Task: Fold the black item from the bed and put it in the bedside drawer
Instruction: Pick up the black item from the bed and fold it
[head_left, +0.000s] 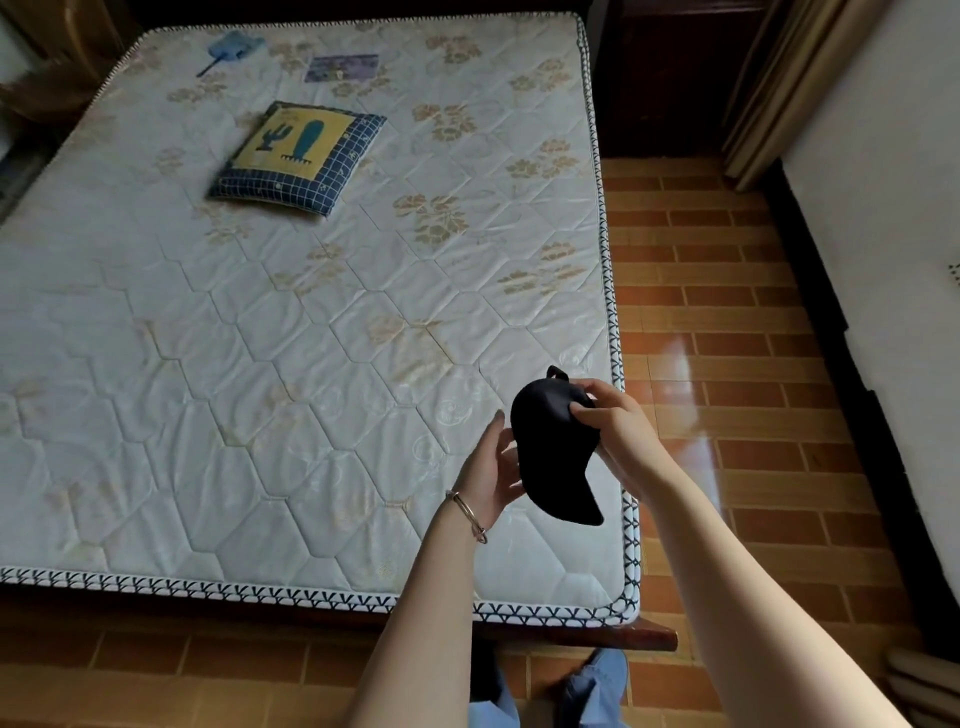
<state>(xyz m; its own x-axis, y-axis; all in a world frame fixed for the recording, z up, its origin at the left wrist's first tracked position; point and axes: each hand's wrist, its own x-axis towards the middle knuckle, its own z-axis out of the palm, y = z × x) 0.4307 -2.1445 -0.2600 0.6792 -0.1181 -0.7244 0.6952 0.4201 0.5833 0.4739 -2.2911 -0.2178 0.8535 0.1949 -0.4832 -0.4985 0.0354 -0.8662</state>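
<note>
A black item (553, 452), soft and curved like an eye mask with a small strap loop at its top, hangs in the air above the near right corner of the mattress (270, 364). My right hand (615, 423) pinches its upper right part between thumb and fingers. My left hand (491, 467), with a thin bracelet on the wrist, touches its left edge with fingers spread. The item's lower tip points down to the right. No drawer is in view.
A blue and yellow cactus cushion (298, 156) lies at the middle of the bed. A blue brush (231, 49) and a small purple packet (340, 67) lie near the far edge. Brown brick-pattern floor (727, 338) runs along the right of the bed; a dark cabinet (665, 67) stands beyond.
</note>
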